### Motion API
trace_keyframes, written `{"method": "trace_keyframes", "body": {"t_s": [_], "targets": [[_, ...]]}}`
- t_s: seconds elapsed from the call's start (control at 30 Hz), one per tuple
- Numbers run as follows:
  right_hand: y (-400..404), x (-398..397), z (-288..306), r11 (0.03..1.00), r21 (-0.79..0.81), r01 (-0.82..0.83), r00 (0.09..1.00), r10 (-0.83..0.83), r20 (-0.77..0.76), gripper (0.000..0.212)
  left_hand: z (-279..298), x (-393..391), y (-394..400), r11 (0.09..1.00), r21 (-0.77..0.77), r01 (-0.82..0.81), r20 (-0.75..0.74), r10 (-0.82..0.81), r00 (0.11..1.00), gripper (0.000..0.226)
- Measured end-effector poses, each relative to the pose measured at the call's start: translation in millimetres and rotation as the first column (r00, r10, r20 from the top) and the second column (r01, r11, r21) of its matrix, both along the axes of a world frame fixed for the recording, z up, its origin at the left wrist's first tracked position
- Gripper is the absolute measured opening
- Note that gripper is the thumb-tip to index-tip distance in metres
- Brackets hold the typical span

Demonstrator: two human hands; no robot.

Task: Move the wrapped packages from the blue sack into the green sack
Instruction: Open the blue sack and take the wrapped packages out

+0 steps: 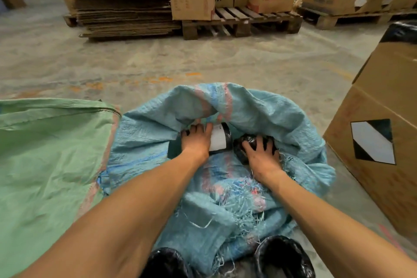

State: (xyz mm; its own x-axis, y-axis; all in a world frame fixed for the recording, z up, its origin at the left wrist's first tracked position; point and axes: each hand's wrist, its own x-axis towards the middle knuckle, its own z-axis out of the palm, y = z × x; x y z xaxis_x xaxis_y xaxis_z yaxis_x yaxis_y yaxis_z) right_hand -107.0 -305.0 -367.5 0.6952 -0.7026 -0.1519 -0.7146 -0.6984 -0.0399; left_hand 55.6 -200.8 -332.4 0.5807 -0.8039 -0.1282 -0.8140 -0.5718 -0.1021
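The blue woven sack (259,119) lies open on the floor in front of me, its frayed mouth bunched around both my hands. Inside it, my left hand (197,140) grips a black wrapped package with a white label (220,140). Beside it my right hand (261,153) has its fingers curled over a second, rounder black wrapped package (250,140). The green sack (45,153) lies flat on the floor to the left, touching the blue one. Two more black wrapped packages (282,257) lie at the bottom edge, one (164,262) partly hidden by my left forearm.
A large cardboard box (383,124) with a black and white sticker stands close on the right. Wooden pallets (239,22) with flattened cardboard (124,11) and upright boxes line the far side. Bare concrete floor (158,58) lies between them and the sacks.
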Motion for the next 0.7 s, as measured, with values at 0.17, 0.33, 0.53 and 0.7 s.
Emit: {"method": "trace_keyframes", "body": {"t_s": [0.17,0.33,0.53,0.7], "targets": [[-4,-3,5,0.975,0.206,0.087,0.994,-0.099,0.045,0.084,24,-17,5,0.996,0.037,-0.078,-0.160,0.083,0.984,0.100],[12,-2,19,0.996,0.068,0.061,0.985,-0.071,0.158,0.079,67,-35,20,1.000,-0.005,0.008,-0.167,-0.009,0.986,0.085],[31,3,74,0.946,0.317,0.065,0.902,-0.191,0.387,0.066,134,-59,54,0.965,-0.198,0.170,0.232,-0.123,0.965,0.060],[45,-24,124,0.910,0.407,-0.075,0.745,-0.221,0.629,0.074,189,-70,94,0.924,-0.365,0.115,-0.016,-0.129,0.991,0.091]]}}
